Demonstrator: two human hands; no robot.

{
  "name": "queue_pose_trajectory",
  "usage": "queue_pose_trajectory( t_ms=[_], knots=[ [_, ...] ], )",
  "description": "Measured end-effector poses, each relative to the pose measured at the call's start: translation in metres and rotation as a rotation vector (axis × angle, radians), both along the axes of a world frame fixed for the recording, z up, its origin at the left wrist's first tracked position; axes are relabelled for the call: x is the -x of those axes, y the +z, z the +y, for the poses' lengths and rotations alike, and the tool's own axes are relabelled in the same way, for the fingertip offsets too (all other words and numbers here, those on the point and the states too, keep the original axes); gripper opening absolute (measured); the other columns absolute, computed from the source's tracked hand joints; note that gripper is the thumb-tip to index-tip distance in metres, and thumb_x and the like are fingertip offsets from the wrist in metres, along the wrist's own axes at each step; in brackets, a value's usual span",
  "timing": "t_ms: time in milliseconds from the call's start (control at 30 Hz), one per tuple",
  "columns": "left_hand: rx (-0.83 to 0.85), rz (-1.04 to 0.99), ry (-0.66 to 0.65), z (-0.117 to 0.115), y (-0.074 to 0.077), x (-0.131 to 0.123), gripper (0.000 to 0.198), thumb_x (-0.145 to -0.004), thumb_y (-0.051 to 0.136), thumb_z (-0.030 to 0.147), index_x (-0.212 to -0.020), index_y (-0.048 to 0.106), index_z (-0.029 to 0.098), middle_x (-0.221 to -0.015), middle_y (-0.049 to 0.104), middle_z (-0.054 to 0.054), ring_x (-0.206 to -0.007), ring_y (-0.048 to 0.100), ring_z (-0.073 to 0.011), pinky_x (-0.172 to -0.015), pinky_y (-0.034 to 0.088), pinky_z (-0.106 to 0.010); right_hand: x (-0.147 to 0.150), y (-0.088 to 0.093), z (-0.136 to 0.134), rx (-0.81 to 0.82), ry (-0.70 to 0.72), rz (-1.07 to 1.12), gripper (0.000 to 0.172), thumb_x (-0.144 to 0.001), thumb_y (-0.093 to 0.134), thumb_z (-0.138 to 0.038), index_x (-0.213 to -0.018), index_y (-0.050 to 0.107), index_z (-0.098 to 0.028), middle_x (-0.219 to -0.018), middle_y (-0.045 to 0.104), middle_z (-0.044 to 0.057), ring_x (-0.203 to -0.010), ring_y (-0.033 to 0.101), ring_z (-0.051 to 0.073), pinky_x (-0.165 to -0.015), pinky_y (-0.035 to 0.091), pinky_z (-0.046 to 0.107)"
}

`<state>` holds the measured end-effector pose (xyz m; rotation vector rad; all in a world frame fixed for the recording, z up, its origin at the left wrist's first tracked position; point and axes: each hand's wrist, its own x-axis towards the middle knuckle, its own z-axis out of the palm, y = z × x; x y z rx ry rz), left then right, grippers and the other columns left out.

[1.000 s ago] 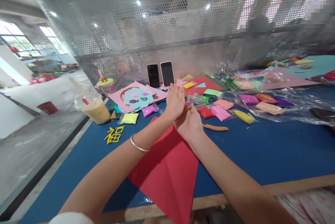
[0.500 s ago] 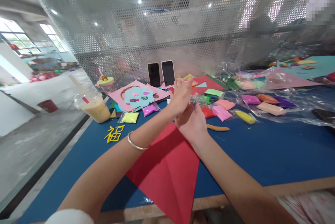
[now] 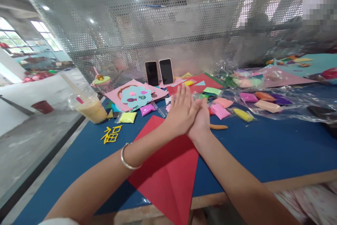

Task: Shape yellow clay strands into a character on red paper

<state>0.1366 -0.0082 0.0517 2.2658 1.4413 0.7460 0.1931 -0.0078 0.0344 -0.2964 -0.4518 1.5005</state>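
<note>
My left hand point(image 3: 180, 112) lies with fingers stretched out flat, its palm pressed against my right hand point(image 3: 201, 119). Only the thumb side and heel of the right hand show; its other fingers are behind the left. Whatever is between the palms is hidden. Both hands are above the upper part of a creased red paper sheet point(image 3: 165, 169), which hangs over the table's near edge. Just right of the hands lies an orange-brown clay roll point(image 3: 219, 126). A yellow clay character point(image 3: 111, 134) lies to the left.
Clay packets, such as a yellow one point(image 3: 127, 117) and a pink one point(image 3: 220, 111), lie beyond the hands. Two phones point(image 3: 166, 72) lean at the mesh panel point(image 3: 126, 25). A drink cup point(image 3: 91, 109) stands far left, near a decorated blue paper shape point(image 3: 137, 97). Plastic wrapping point(image 3: 297, 114) spreads right.
My left hand has slid back and turned so its fingers show more fully, covering more of the right hand. An orange-brown bit seen between the palms is now hidden. The view has shifted slightly.
</note>
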Motion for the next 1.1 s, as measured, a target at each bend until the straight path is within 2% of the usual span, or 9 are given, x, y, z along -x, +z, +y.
queue_pose_trajectory(
  t_ms=[133, 200, 300, 433, 533, 600, 833, 1000, 1100],
  knots=[
    [0.075, -0.019, 0.105, 0.024, 0.012, 0.007, 0.063, -0.098, 0.021, 0.041, -0.151, 0.008, 0.011, -0.16, -0.004, -0.009, -0.146, -0.01, -0.0187, -0.118, -0.002, -0.044, 0.001, 0.004, 0.0, 0.003, 0.196, 0.062, 0.072, -0.092, 0.004, -0.061, -0.116, 0.063, -0.028, -0.119, 0.068, 0.003, -0.127, 0.05, 0.018, -0.106, 0.036, 0.048],
    [0.107, -0.032, 0.12, 0.036, 0.016, 0.01, 0.061, -0.098, 0.023, 0.04, -0.151, 0.011, 0.012, -0.16, 0.001, -0.01, -0.146, -0.006, -0.0191, -0.118, 0.001, -0.043, 0.001, 0.006, -0.002, 0.054, 0.196, 0.091, 0.071, -0.092, 0.006, -0.063, -0.112, 0.065, -0.028, -0.116, 0.069, 0.003, -0.123, 0.054, 0.019, -0.103, 0.04, 0.047],
    [0.081, -0.058, 0.143, 0.046, 0.022, 0.007, 0.061, -0.099, 0.017, 0.041, -0.151, 0.01, 0.009, -0.16, -0.002, -0.01, -0.146, -0.008, -0.0181, -0.118, -0.001, -0.039, 0.001, 0.009, -0.005, 0.189, 0.153, 0.116, 0.065, -0.093, 0.014, -0.061, -0.105, 0.067, -0.025, -0.112, 0.071, 0.004, -0.117, 0.059, 0.018, -0.097, 0.047, 0.038],
    [-0.075, -0.087, 0.129, 0.034, 0.02, -0.006, 0.062, -0.098, 0.02, 0.042, -0.152, 0.011, 0.012, -0.161, -0.001, -0.005, -0.145, -0.011, -0.0177, -0.118, -0.003, -0.035, 0.003, 0.008, -0.01, 0.219, 0.153, 0.095, 0.06, -0.095, 0.017, -0.057, -0.11, 0.067, -0.026, -0.111, 0.071, 0.003, -0.114, 0.061, 0.019, -0.094, 0.049, 0.039],
    [-0.158, -0.098, 0.081, 0.011, 0.014, -0.016, 0.06, -0.098, 0.021, 0.043, -0.152, 0.012, 0.018, -0.161, 0.001, 0.001, -0.145, -0.01, -0.0136, -0.118, -0.003, -0.028, 0.005, 0.002, -0.01, 0.141, 0.089, 0.07, 0.053, -0.097, 0.018, -0.051, -0.117, 0.063, -0.031, -0.116, 0.069, -0.001, -0.119, 0.058, 0.017, -0.105, 0.04, 0.043],
    [-0.167, -0.087, 0.079, 0.002, 0.011, -0.02, 0.061, -0.098, 0.018, 0.043, -0.152, 0.011, 0.015, -0.161, 0.001, 0.001, -0.145, -0.011, -0.0111, -0.118, -0.004, -0.026, 0.005, -0.002, -0.01, 0.09, 0.049, 0.071, 0.051, -0.097, 0.017, -0.047, -0.118, 0.062, -0.034, -0.122, 0.066, -0.005, -0.121, 0.055, 0.014, -0.11, 0.033, 0.042],
    [-0.208, -0.035, 0.187, 0.019, 0.016, -0.02, 0.064, -0.098, 0.019, 0.042, -0.151, 0.011, 0.008, -0.16, -0.003, -0.006, -0.146, -0.011, -0.0136, -0.118, -0.006, -0.032, 0.005, 0.0, -0.007, 0.057, 0.071, 0.08, 0.059, -0.096, 0.016, -0.052, -0.115, 0.065, -0.027, -0.12, 0.068, 0.001, -0.12, 0.057, 0.016, -0.111, 0.032, 0.042],
    [-0.118, -0.059, 0.123, 0.001, 0.013, -0.035, 0.06, -0.098, 0.017, 0.043, -0.152, 0.009, 0.018, -0.16, 0.0, 0.001, -0.146, -0.008, -0.0139, -0.119, -0.003, -0.034, -0.002, -0.007, 0.003, -0.035, -0.012, 0.112, 0.051, -0.097, 0.016, -0.046, -0.122, 0.059, -0.034, -0.128, 0.063, -0.005, -0.127, 0.05, 0.013, -0.109, 0.032, 0.044],
    [-0.164, 0.006, 0.129, 0.013, 0.014, -0.036, 0.061, -0.099, 0.018, 0.044, -0.152, 0.009, 0.014, -0.16, -0.002, -0.003, -0.146, -0.009, -0.0144, -0.119, -0.001, -0.035, -0.003, -0.003, 0.002, 0.008, 0.015, 0.118, 0.05, -0.096, 0.02, -0.048, -0.12, 0.061, -0.033, -0.122, 0.066, -0.002, -0.122, 0.055, 0.016, -0.104, 0.04, 0.044]
  ],
)
